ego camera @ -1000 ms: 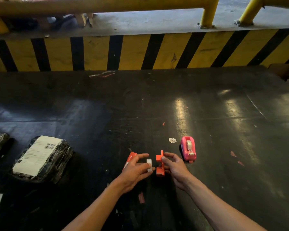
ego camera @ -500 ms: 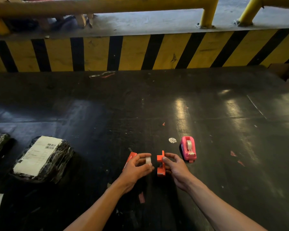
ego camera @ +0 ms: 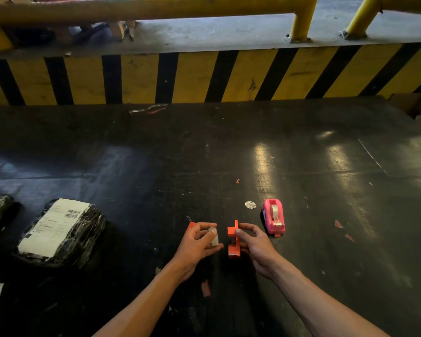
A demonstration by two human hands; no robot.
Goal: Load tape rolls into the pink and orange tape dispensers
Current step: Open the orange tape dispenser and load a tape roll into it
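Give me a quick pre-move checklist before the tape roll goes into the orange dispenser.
1. Pink dispenser loaded: ok, a roll sits in it.
2. Tape roll in left hand: ok, pinched in the fingers.
3. Orange dispenser piece in right hand: ok, gripped.
4. Other orange piece: cannot tell, mostly hidden behind the left hand.
5. Roll seated in orange piece: not ok, a gap separates them.
6. Tape end direction: cannot tell.

Dark glossy surface (ego camera: 301,166), scuffed, catching light streaks. Behind it a yellow-black striped wall (ego camera: 204,76); yellow rail (ego camera: 141,9) on a grey ledge (ego camera: 216,32).
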